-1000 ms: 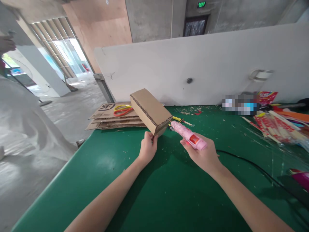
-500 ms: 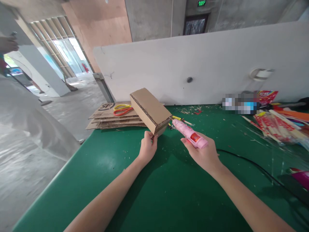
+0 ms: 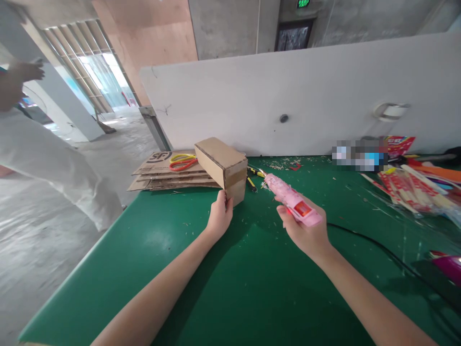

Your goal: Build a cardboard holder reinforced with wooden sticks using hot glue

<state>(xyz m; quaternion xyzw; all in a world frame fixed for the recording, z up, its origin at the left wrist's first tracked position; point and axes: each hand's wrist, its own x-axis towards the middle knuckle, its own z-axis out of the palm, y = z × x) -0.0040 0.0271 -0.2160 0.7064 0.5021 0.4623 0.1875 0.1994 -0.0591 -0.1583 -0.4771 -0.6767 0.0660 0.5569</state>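
Gripping cardboard box [image 3: 219, 161] at its near lower corner, centre of frame, with fingers of left hand [image 3: 218, 219] pinched. Holding pink glue gun [image 3: 284, 193] right of centre with fingers of right hand [image 3: 310, 231] closed around it — nozzle apart from box. Noted left of box — red and yellow handles [image 3: 183, 164] on flattened cardboard [image 3: 153, 169].

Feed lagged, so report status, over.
Left hand gripping cardboard box. Right hand holding pink glue gun, nozzle off box. Yellow-black cutter lying between.
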